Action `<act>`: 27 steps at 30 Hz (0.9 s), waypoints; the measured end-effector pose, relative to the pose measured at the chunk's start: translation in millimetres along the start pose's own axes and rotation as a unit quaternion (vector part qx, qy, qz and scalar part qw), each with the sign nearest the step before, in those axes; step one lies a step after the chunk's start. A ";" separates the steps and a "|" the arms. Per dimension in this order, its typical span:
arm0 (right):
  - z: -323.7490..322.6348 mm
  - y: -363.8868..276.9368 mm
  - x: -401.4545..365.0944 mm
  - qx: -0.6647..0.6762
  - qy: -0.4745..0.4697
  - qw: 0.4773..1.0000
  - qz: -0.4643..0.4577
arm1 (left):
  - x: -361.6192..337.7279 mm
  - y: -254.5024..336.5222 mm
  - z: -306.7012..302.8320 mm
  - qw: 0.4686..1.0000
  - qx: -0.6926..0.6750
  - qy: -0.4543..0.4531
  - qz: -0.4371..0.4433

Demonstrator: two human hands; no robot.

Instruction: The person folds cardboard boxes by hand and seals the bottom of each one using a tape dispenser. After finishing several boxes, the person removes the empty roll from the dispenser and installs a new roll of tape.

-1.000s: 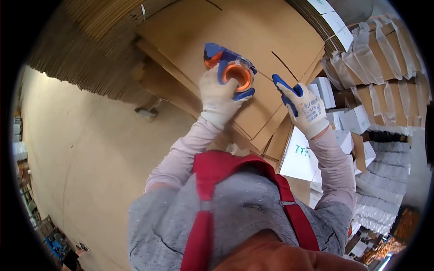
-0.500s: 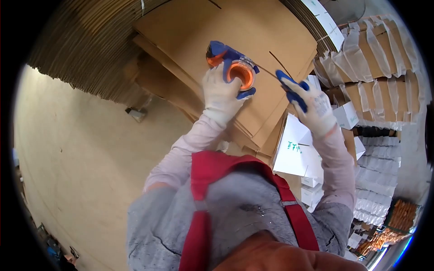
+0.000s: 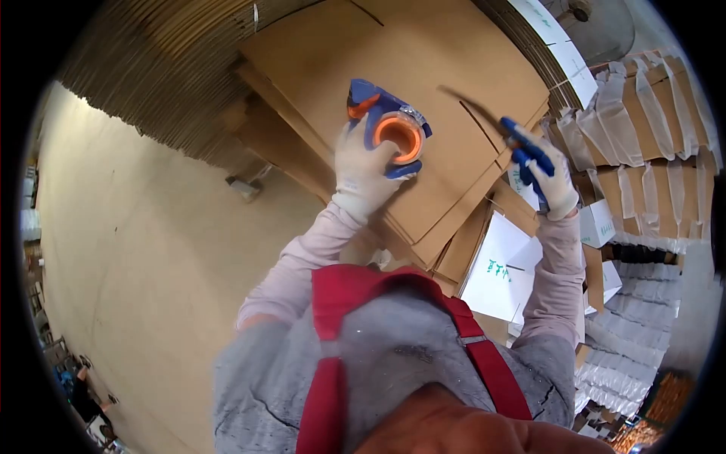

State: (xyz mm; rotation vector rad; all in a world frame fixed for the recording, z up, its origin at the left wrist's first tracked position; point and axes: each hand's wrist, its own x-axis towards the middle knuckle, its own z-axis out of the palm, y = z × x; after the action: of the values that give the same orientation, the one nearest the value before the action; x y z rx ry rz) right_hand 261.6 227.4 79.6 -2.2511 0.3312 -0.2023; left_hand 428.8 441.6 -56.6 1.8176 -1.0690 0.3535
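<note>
My left hand (image 3: 363, 163), in a white glove with blue fingertips, is wrapped round a blue and orange tape dispenser (image 3: 386, 101). An orange-cored roll (image 3: 399, 138) sits in it, with my thumb at the core. The dispenser is over the top sheet of a stack of flat brown cardboard (image 3: 423, 53). To the right, my gloved right hand (image 3: 546, 170) is closed on what looks like a knife (image 3: 473, 104). Its long thin dark blade points up and left above the cardboard, blurred by motion. My fingers hide the handle.
Tall piles of folded cardboard (image 3: 159, 68) stand at the upper left. White boxes with green writing (image 3: 499, 265) lie below my right hand. Plastic-wrapped cardboard bundles (image 3: 605, 113) are stacked at the right. A person (image 3: 87, 397) is far off at the lower left.
My right hand has moved right and slightly down with the knife, away from the tape dispenser. My left hand keeps its hold on the dispenser. The whole view has shifted a little.
</note>
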 end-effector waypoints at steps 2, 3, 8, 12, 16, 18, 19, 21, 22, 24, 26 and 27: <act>-6.3 18.8 13.0 -0.170 0.056 0.984 -0.001 | -2.0 1.1 -0.1 1.000 0.023 0.001 0.010; 1.8 17.9 19.1 -0.169 0.060 0.984 0.000 | -2.3 1.1 0.6 1.000 0.022 -0.001 0.013; 87.8 -23.7 53.1 -0.428 0.058 0.880 -0.196 | 1.9 0.4 0.0 0.998 -0.015 0.020 0.059; 121.9 -19.9 80.4 -0.509 0.016 0.847 -0.151 | 0.0 5.5 -2.2 0.998 -0.001 0.030 0.062; 124.1 -20.6 84.6 -0.534 0.021 0.833 -0.147 | -4.6 -1.1 7.4 0.998 -0.029 0.056 0.020; 126.2 -17.0 79.0 -0.519 0.056 0.835 -0.174 | -6.5 -4.6 12.4 0.997 -0.025 0.066 0.027; 128.2 -15.9 77.8 -0.520 0.054 0.834 -0.175 | -5.6 -6.2 13.9 0.996 -0.019 0.075 0.039; 132.0 -12.2 76.9 -0.523 0.085 0.830 -0.172 | -4.2 -8.4 15.4 0.996 -0.016 0.081 0.045; 133.2 -7.9 77.7 -0.513 0.107 0.831 -0.185 | -4.5 -9.8 16.9 0.995 -0.025 0.085 0.038; 131.9 -10.6 78.4 -0.524 0.096 0.826 -0.185 | -3.4 -9.7 17.7 0.995 -0.034 0.088 0.027; 133.5 -12.7 76.9 -0.537 0.102 0.814 -0.197 | -1.2 -8.2 16.5 0.994 -0.050 0.096 0.029; 133.4 -11.5 77.3 -0.537 0.101 0.814 -0.196 | -0.3 -9.9 17.8 0.994 -0.051 0.095 0.028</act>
State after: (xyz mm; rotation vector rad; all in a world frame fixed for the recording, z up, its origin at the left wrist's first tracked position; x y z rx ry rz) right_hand 371.1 307.6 5.5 -3.4366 0.0595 -0.5903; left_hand 432.8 428.2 -71.5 1.6312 -0.9886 0.4879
